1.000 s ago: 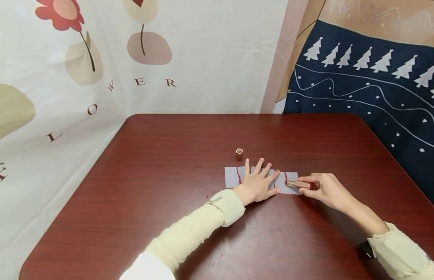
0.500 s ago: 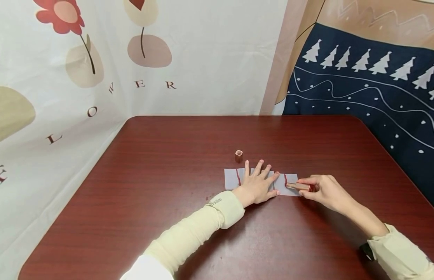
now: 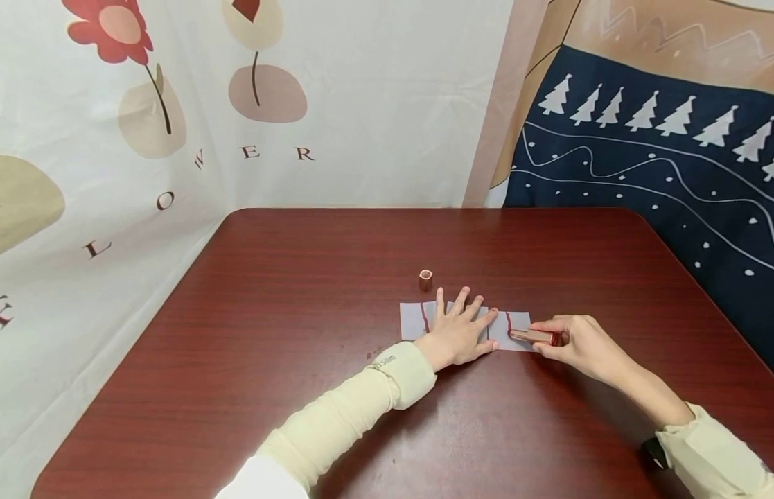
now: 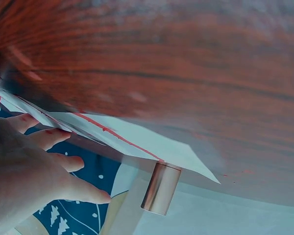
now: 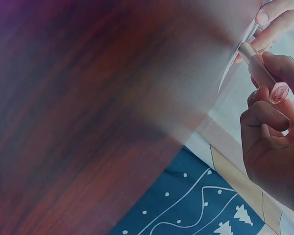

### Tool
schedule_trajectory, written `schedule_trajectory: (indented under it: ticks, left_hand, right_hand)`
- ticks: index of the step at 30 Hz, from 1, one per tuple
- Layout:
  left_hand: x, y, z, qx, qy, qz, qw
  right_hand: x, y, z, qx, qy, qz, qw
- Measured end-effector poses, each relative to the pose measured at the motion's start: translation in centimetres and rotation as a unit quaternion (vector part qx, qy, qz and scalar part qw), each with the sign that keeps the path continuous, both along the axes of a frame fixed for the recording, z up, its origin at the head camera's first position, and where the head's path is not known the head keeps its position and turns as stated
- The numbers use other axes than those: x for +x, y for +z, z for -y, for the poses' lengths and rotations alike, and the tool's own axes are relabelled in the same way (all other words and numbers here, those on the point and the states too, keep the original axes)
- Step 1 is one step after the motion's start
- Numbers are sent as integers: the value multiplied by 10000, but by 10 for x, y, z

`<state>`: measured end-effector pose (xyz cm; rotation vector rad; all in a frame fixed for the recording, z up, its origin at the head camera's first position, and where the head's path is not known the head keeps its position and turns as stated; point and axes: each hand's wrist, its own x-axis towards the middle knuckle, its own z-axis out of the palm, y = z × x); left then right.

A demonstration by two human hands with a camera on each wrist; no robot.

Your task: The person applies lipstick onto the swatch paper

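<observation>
My right hand (image 3: 589,346) pinches a rose-gold lipstick (image 3: 536,337) between thumb and fingers. Its tip meets the right part of a pale paper strip (image 3: 413,322), at the lower end of a short red line (image 3: 508,322). My left hand (image 3: 458,333) lies with fingers spread over the middle of the strip and hides much of it. Another red line (image 4: 120,137) runs across the strip's left part. The lipstick cap (image 3: 426,280) stands upright just beyond the strip, near my left fingertips. In the right wrist view, the lipstick's base (image 5: 279,93) faces the camera.
The dark red wooden table (image 3: 299,277) extends around the strip on all sides. Small reddish specks (image 3: 371,355) mark the tabletop left of the strip. A white printed cloth (image 3: 374,104) and a navy one with trees (image 3: 642,152) hang behind the table.
The lipstick tip has slid slightly toward me, and the right red line has grown longer. My left hand stays in place on the strip. The head view has tilted slightly.
</observation>
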<state>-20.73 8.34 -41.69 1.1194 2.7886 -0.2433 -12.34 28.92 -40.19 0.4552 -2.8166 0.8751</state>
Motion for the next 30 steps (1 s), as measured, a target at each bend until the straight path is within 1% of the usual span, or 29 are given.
schedule_trajectory:
  ticks: [7, 14, 19, 25, 30]
  left_hand:
    - [1, 0, 1, -38, -19, -38, 10000]
    - [1, 0, 1, -28, -32, -39, 10000]
    - [2, 1, 0, -44, -29, -61, 10000]
    - [2, 1, 0, 18, 19, 28, 10000]
    - [2, 2, 1, -23, 56, 65, 10000]
  right_hand:
    - [1, 1, 0, -24, -24, 87, 10000]
    - [2, -1, 0, 16, 27, -104, 9999]
    - [2, -1, 0, 20, 50, -123, 9999]
    - [3, -1, 1, 49, 93, -217, 9997]
    - [3, -1, 1, 35, 95, -205, 9997]
